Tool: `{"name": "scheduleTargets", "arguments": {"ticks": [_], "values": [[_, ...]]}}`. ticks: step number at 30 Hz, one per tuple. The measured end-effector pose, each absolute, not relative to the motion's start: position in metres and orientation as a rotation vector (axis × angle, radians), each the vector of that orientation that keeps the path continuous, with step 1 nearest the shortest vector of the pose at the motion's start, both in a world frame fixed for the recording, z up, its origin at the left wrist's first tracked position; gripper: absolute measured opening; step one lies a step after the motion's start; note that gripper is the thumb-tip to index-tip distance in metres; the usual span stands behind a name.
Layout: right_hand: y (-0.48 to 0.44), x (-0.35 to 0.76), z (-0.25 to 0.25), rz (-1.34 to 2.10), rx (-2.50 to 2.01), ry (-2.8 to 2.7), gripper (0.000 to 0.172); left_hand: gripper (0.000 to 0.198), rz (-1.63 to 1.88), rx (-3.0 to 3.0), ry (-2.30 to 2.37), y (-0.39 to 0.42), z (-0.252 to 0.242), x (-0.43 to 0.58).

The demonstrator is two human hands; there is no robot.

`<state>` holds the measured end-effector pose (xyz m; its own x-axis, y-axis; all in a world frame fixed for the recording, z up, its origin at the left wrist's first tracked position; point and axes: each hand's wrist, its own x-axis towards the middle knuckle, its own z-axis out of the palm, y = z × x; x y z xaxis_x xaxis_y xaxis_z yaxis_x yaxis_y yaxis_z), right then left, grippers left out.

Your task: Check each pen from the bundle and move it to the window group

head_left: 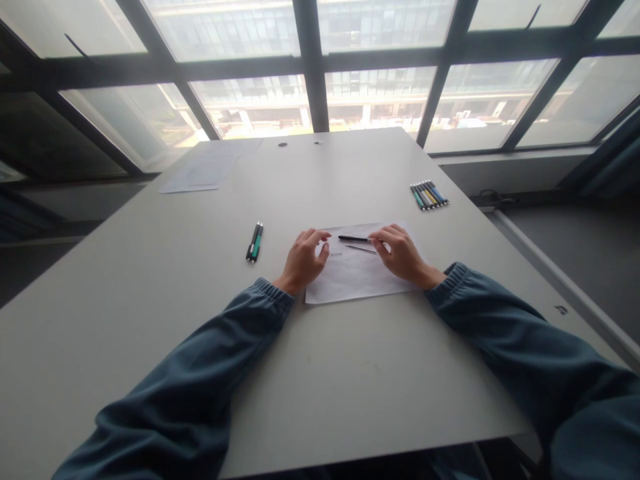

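A sheet of white paper (360, 283) lies on the table under both hands. My left hand (305, 259) rests at its left edge, thumb and fingers curved but apart, with nothing seen between them. Just right of that thumb is a small pale piece (337, 254), too small to name. My right hand (401, 255) has its fingertips closed at the right end of a black pen barrel (353, 238), partly hiding that end. Below the barrel, a thin pen refill (360, 249) lies on the paper, its right end close to my right thumb.
Two pens (255, 242) with green and black parts lie left of the paper. Several pens (429, 195) sit in a row at the right. Papers (200, 170) lie at the far left of the white table (350, 373). Windows (380, 100) stand behind it.
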<state>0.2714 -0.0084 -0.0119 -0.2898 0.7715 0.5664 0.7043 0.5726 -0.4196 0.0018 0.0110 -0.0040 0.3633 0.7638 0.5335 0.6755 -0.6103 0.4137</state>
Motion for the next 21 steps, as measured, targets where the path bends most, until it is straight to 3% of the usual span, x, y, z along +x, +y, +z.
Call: {"name": "scheduleTargets", "arguments": {"ticks": [5, 21], "values": [[-0.0096, 0.2716, -0.0096, 0.052, -1.186, -1.943, 0.026, 0.017, 1.231, 2.413, 1.312, 0.0103, -0.0012, 0.0031], [-0.0069, 0.2719, -0.0137, -0.040, -1.205, -1.954, 0.016, 0.009, 1.169, 2.543, 1.228, 0.0148, -0.0084, -0.0016]]}}
